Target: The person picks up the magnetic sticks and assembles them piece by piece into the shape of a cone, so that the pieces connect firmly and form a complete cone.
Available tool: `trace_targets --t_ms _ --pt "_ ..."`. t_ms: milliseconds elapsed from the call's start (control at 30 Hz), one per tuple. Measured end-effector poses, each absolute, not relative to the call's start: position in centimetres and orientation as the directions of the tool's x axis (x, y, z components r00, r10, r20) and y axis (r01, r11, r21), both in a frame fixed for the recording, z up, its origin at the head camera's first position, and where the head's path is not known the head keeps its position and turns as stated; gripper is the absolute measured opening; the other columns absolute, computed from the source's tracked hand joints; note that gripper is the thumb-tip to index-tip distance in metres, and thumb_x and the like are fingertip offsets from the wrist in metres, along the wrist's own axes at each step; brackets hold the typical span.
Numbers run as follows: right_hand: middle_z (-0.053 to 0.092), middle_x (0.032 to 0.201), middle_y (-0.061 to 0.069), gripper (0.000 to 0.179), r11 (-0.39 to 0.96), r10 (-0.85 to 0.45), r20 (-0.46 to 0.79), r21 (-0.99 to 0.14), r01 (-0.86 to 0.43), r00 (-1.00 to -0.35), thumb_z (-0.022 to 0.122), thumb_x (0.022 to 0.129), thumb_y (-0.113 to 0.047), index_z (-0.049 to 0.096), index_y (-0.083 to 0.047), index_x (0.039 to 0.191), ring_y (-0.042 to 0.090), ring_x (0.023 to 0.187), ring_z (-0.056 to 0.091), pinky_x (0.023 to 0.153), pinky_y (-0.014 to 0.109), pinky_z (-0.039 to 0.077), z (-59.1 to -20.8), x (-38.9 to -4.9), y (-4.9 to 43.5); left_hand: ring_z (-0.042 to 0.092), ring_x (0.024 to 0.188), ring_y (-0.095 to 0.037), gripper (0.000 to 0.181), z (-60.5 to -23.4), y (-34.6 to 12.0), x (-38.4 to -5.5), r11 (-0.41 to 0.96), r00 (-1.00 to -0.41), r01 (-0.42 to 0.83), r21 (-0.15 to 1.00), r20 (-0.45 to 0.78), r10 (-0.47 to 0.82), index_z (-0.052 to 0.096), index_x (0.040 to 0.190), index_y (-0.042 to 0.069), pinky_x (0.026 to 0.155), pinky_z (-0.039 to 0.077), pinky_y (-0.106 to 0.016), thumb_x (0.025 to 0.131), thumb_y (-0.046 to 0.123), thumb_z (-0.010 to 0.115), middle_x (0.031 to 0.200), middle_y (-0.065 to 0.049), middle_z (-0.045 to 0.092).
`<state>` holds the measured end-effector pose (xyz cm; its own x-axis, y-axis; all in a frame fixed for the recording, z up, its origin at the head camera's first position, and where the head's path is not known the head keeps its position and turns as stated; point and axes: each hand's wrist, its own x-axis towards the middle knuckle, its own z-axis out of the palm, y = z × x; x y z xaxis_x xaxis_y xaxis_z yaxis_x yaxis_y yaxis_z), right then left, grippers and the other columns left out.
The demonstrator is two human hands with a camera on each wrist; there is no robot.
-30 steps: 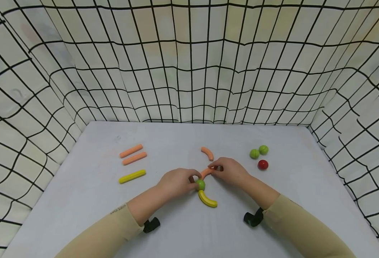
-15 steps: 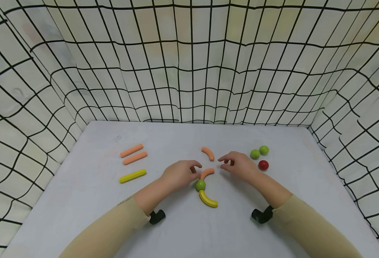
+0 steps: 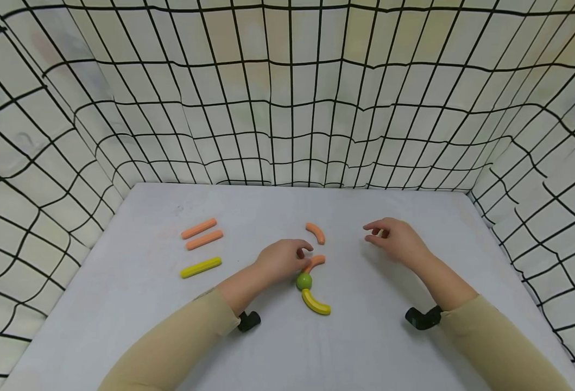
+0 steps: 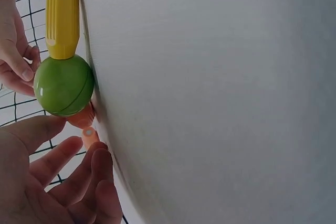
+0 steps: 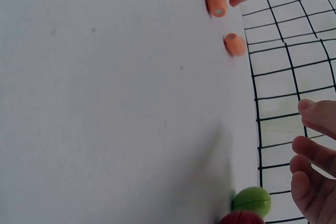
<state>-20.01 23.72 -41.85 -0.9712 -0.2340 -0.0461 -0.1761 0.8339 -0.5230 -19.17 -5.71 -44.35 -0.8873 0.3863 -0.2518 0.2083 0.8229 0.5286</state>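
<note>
On the white table, a green ball (image 3: 304,281) joins a curved yellow stick (image 3: 316,303) at its near side and a curved orange stick (image 3: 318,260) at its far side. My left hand (image 3: 281,260) hovers loosely bent beside the orange stick, overlapping its lower end in the head view; nothing is held. In the left wrist view the thumb comes right up to the underside of the green ball (image 4: 64,85). My right hand (image 3: 399,240) is raised at the right, fingers parted and holding nothing. Below it, the right wrist view shows another green ball (image 5: 252,201) and a red ball (image 5: 241,217).
A second curved orange stick (image 3: 315,233) lies farther back. At the left are two straight orange sticks (image 3: 204,240) and a straight yellow stick (image 3: 201,267). Black netting (image 3: 292,119) over white walls encloses the table (image 3: 287,353) at the back and sides.
My right hand has let go of the near curved orange stick and moved right, over the loose balls. My left hand has come off the green ball and shifted slightly farther back.
</note>
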Motion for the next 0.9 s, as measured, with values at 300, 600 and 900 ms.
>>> trace_targets --t_ms 300,600,900 --pt "0.062 0.110 0.009 0.039 0.849 -0.153 -0.088 -0.521 -0.086 -0.984 0.067 0.096 -0.028 0.065 -0.011 0.130 0.026 0.096 0.054 0.073 0.036 0.046 -41.5 -20.2 27.5 0.057 0.076 -0.011 0.035 -44.2 -5.2 -19.6 0.821 -0.869 0.240 0.518 -0.262 0.419 0.064 0.129 0.023 0.069 0.046 -0.030 0.094 0.032 0.064 0.091 0.010 0.063" --pt "0.056 0.098 0.008 0.044 0.874 -0.131 -0.110 -0.482 -0.062 -0.985 0.068 0.094 -0.033 0.064 -0.008 0.130 0.025 0.086 0.049 0.062 0.033 0.041 -42.3 -21.1 28.8 0.056 0.077 -0.011 0.038 -44.2 -4.5 -19.9 0.835 -0.855 0.261 0.485 -0.286 0.433 0.065 0.131 0.023 0.068 0.045 -0.029 0.094 0.033 0.065 0.091 0.009 0.062" --pt "0.057 0.098 0.012 0.052 0.898 -0.118 -0.178 -0.440 -0.029 -0.977 0.068 0.094 -0.039 0.060 -0.008 0.135 0.025 0.084 0.050 0.064 0.034 0.042 -42.8 -21.7 28.7 0.057 0.083 -0.010 0.039 -43.9 -4.0 -20.1 0.846 -0.845 0.265 0.463 -0.312 0.435 0.066 0.129 0.021 0.074 0.046 -0.028 0.092 0.033 0.069 0.109 0.009 0.068"
